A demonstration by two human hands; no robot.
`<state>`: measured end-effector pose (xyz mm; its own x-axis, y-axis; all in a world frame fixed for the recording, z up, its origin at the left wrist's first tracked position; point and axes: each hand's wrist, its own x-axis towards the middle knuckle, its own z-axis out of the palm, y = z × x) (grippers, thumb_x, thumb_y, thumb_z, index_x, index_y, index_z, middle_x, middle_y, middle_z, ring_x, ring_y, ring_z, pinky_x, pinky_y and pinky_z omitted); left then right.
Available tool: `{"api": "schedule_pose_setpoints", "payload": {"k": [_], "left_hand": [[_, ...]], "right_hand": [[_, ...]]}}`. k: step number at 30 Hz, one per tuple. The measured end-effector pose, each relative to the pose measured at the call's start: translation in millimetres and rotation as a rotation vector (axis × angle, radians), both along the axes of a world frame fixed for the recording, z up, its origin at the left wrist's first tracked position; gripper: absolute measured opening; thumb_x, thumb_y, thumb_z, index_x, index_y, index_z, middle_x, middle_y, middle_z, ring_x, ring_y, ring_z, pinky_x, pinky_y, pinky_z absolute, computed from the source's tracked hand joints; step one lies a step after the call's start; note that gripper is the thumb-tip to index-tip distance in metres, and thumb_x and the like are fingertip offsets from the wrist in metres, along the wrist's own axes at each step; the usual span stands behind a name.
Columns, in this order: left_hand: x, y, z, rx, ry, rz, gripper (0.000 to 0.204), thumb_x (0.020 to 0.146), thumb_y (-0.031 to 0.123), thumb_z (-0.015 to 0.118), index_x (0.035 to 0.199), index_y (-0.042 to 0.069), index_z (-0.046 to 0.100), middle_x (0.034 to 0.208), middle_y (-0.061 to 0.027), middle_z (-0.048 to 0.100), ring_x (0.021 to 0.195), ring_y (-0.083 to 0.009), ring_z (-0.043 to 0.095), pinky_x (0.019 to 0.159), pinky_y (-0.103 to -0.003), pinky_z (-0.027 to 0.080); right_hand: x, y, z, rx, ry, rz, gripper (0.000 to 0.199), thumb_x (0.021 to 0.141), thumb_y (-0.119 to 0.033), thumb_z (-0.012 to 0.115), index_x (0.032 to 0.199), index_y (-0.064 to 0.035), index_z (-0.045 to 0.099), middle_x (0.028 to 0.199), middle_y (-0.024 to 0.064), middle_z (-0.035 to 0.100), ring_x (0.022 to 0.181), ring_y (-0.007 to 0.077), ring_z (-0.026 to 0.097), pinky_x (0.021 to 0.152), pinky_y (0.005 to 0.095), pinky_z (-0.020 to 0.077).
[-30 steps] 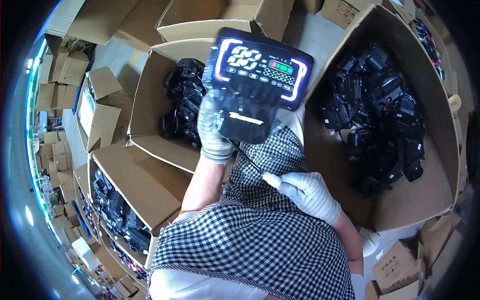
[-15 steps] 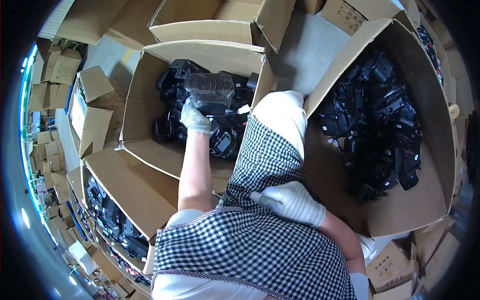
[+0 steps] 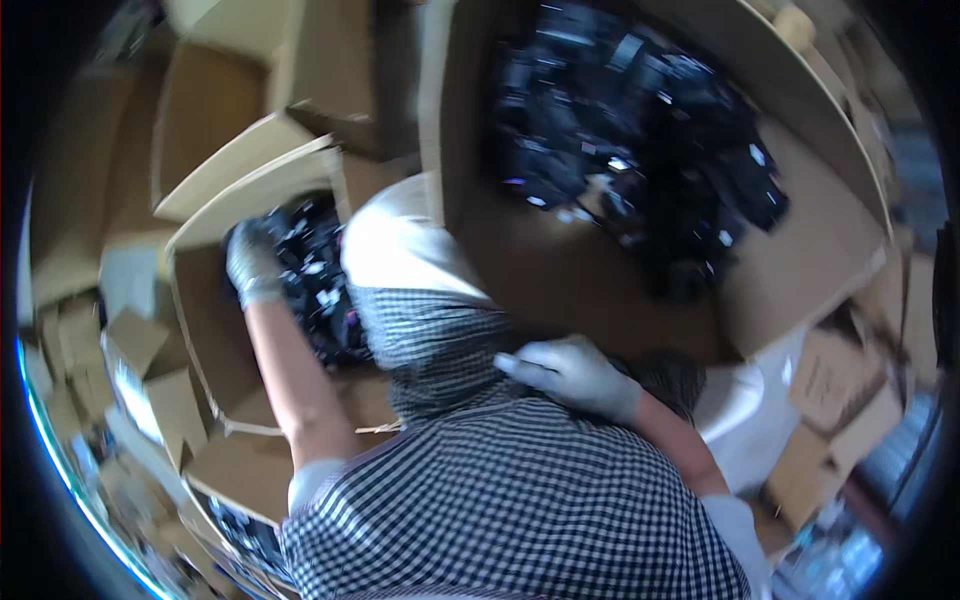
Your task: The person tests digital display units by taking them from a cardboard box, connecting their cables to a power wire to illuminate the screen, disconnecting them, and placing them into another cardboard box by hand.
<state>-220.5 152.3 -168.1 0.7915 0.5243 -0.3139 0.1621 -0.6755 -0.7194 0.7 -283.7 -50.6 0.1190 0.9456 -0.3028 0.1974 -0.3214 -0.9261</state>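
My left hand (image 3: 254, 262), in a light glove, reaches into the cardboard box (image 3: 205, 345) in front of me at the left. It is over the box's left side, at the edge of a heap of black plastic parts (image 3: 315, 270) with small white labels or connectors. Its fingers are smeared by motion, and whether they grip a part does not show. Loosely curled, my gloved right hand (image 3: 578, 376) rests on the checked apron (image 3: 500, 490) at my lap, with nothing visible in it.
A larger carton (image 3: 800, 200) on the right holds another heap of black parts (image 3: 640, 140). Open cartons (image 3: 225, 110) stand at the far left. A smaller carton (image 3: 175, 410) is left of the near box, and more black parts (image 3: 245, 530) lie in a carton at lower left.
The view has swung right, blurring the picture. My left hand has gone from a dark wrapped block to the box's left side; that block no longer shows. My right hand remains at my lap.
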Motion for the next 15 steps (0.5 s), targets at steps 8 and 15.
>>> {"api": "schedule_pose_setpoints", "payload": {"k": [8, 15], "left_hand": [[175.7, -247.3, 103.5, -1.125, -1.412, -0.144, 0.022, 0.091, 0.01, 0.054, 0.111, 0.003, 0.062, 0.111, -0.0106, 0.063, 0.101, -0.0244, 0.06, 0.092, -0.036, 0.046], [314.2, -340.2, -82.1, -1.108, -0.23, 0.177, 0.039, 0.09, 0.036, 0.053, 0.122, 0.014, 0.058, 0.124, -0.0185, 0.058, 0.11, -0.0363, 0.057, 0.093, -0.042, 0.045]], "right_hand": [[7.3, -43.3, -29.6, 0.017, -0.061, -0.078, 0.053, 0.097, -0.05, 0.039, 0.075, -0.0076, 0.062, 0.066, 0.0133, 0.062, 0.061, 0.0298, 0.061, 0.063, 0.0427, 0.0486], [19.3, -103.4, -48.6, 0.215, -0.214, -0.256, 0.024, 0.097, -0.028, 0.045, 0.109, -0.0155, 0.061, 0.08, 0.0067, 0.063, 0.065, 0.025, 0.061, 0.057, 0.0377, 0.0521]]}}
